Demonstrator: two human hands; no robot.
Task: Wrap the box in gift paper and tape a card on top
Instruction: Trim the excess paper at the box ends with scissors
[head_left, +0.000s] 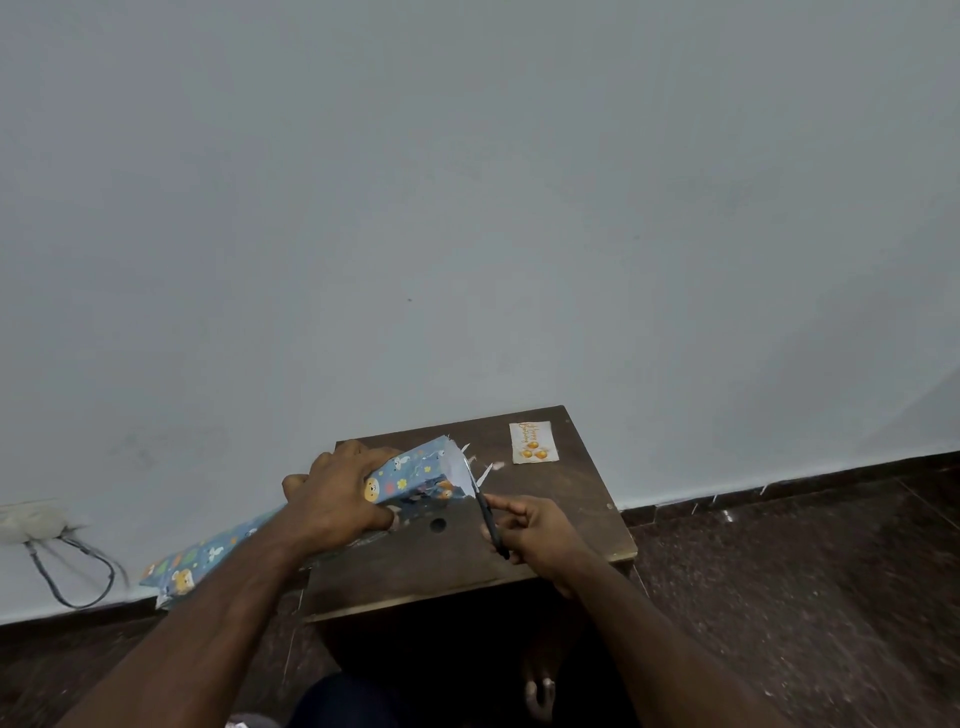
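Note:
A box wrapped in blue cartoon-print gift paper (415, 475) lies on a small dark wooden table (545, 525). My left hand (337, 493) grips the box from above and hides most of it. My right hand (535, 530) holds black-handled scissors (488, 514), whose blades point at the loose paper at the box's right end. A strip of the same paper (208, 556) trails off the table's left edge. A small white card (535, 441) with orange print lies flat at the table's far right corner.
The table stands against a pale grey wall. A white socket with a dark looped cable (67, 566) is on the wall at the lower left. Dark speckled floor (779, 597) surrounds the table. Small paper scraps (496, 466) lie near the card.

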